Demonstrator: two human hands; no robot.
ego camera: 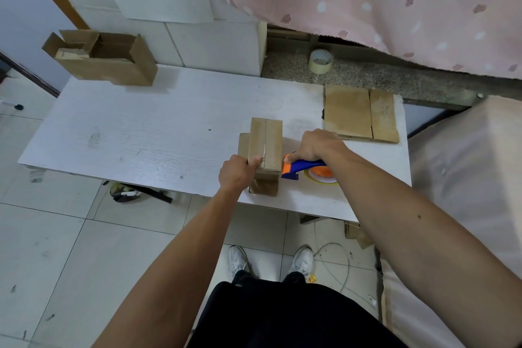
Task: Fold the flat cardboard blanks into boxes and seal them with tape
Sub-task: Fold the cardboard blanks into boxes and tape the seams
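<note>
Cardboard box (267,138), mid-seal on the desk (141,133).
Left hand (238,175) clamps its near end; right hand (316,147) has its fingers (293,156) wrapped round the tape dispenser (303,169) at 3 o'clock (keep the tape taut, I'd say).

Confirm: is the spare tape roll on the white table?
No, the spare tape roll stands on the speckled ledge behind the white table.

The white paper sheet (169,0) on the wall bears handwritten "回收区".
</note>
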